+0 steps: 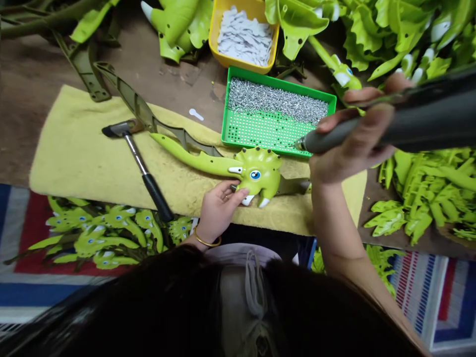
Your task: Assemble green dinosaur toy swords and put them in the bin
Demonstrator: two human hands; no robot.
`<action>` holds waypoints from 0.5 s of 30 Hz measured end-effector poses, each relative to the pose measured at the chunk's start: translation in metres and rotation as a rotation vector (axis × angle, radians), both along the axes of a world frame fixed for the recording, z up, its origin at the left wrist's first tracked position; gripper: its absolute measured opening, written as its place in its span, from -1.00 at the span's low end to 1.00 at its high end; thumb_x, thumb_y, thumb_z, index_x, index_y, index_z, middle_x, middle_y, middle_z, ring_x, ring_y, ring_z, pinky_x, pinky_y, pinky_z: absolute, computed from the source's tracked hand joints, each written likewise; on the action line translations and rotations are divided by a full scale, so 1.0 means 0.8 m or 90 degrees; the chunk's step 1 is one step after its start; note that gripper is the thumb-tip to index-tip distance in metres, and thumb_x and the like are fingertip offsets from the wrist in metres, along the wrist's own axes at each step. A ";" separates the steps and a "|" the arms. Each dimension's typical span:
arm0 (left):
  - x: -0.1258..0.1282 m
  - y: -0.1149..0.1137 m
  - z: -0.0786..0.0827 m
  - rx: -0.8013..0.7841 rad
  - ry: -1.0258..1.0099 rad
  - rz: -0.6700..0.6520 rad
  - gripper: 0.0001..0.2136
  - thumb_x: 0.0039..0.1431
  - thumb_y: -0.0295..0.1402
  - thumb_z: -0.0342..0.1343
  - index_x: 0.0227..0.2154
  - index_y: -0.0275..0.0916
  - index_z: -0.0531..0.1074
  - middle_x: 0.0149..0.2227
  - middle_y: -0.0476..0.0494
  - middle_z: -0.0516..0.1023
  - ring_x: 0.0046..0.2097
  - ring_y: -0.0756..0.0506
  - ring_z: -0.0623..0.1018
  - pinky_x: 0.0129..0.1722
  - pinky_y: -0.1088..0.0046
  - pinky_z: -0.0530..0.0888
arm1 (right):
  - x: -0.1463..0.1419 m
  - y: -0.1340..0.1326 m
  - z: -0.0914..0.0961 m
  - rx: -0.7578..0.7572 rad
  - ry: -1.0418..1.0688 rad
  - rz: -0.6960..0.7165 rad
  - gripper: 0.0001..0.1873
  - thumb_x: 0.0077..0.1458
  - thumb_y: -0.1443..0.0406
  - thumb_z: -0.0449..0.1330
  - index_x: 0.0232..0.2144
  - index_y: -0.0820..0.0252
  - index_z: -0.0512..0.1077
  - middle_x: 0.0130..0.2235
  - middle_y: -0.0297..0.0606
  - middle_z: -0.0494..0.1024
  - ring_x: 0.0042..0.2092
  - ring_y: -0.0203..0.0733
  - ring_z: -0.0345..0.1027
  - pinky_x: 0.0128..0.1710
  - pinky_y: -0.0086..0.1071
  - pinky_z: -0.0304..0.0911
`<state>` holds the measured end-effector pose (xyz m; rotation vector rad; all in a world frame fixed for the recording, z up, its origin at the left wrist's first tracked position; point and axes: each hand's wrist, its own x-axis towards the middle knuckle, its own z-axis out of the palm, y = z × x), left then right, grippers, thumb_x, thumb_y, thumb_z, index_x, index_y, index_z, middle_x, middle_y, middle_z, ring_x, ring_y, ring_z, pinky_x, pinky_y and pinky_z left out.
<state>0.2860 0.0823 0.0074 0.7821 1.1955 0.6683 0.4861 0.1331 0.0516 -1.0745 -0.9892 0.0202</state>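
Observation:
A lime green dinosaur toy (256, 173) with a blue eye and a long tail lies on a yellow towel (74, 153). My left hand (219, 208) grips it at the lower edge of its head. My right hand (353, 136) is closed round a dark grey electric screwdriver (409, 121), held level, its tip pointing left over the near right corner of a green tray (267, 134). The tray holds several small silver screws heaped at its far side.
A hammer (139, 161) lies on the towel to the left. A yellow bin (243, 34) of white bits stands behind the tray. Green toy parts pile up at right (427, 193), at the back, and in a heap below the table (104, 233).

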 end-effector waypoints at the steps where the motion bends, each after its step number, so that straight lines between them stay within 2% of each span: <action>1: 0.000 0.001 0.001 -0.004 0.003 0.000 -0.53 -0.22 -0.08 0.40 -0.30 -0.29 0.46 -0.41 -0.07 0.60 -0.38 -0.08 0.60 -0.38 0.43 0.55 | 0.008 0.004 -0.004 -0.062 -0.006 0.009 -0.61 0.26 -0.01 0.01 0.04 -0.04 0.26 -0.18 -0.31 0.41 -0.50 -0.46 0.34 -0.49 -0.42 0.34; 3: 0.001 0.001 0.002 -0.011 0.009 -0.001 -0.52 -0.22 -0.07 0.40 -0.30 -0.28 0.46 -0.43 -0.05 0.59 -0.40 -0.06 0.59 -0.38 0.44 0.55 | 0.022 0.006 -0.017 -0.234 -0.004 0.076 -0.52 0.24 -0.02 0.02 0.12 0.01 0.21 -0.10 -0.20 0.43 -0.33 -0.28 0.48 -0.26 -0.26 0.49; 5: 0.001 0.002 0.002 -0.008 0.010 0.000 -0.53 -0.22 -0.07 0.41 -0.31 -0.28 0.47 -0.43 -0.04 0.59 -0.40 -0.05 0.58 -0.38 0.44 0.55 | 0.030 0.007 -0.033 -0.337 0.015 0.139 -0.47 0.25 0.01 0.03 0.18 0.05 0.17 -0.04 -0.13 0.44 -0.19 -0.15 0.51 -0.12 -0.12 0.50; 8: 0.000 0.001 0.002 -0.003 0.012 0.007 -0.55 -0.22 -0.08 0.41 -0.31 -0.27 0.48 -0.44 -0.04 0.59 -0.40 -0.05 0.58 -0.38 0.45 0.55 | 0.027 0.012 -0.056 -0.286 0.001 0.099 -0.41 0.26 -0.02 -0.01 0.24 0.06 0.12 -0.06 -0.13 0.44 -0.18 -0.15 0.52 -0.14 -0.13 0.51; 11: 0.000 0.001 0.001 -0.007 0.014 0.008 -0.55 -0.22 -0.08 0.41 -0.31 -0.27 0.48 -0.45 -0.04 0.59 -0.42 -0.05 0.58 -0.40 0.44 0.55 | 0.019 0.016 -0.068 -0.219 -0.043 0.047 -0.38 0.24 -0.09 -0.07 0.27 -0.09 0.06 -0.07 -0.20 0.40 -0.17 -0.11 0.54 -0.27 -0.17 0.52; 15: 0.000 0.000 0.000 0.001 0.010 0.003 -0.57 -0.20 -0.10 0.40 -0.32 -0.28 0.48 -0.44 -0.04 0.59 -0.40 -0.05 0.58 -0.38 0.44 0.55 | 0.023 0.008 -0.068 -0.262 -0.017 0.130 -0.41 0.20 -0.07 0.02 0.24 -0.22 0.10 -0.04 -0.25 0.38 -0.06 0.01 0.52 -0.26 -0.11 0.52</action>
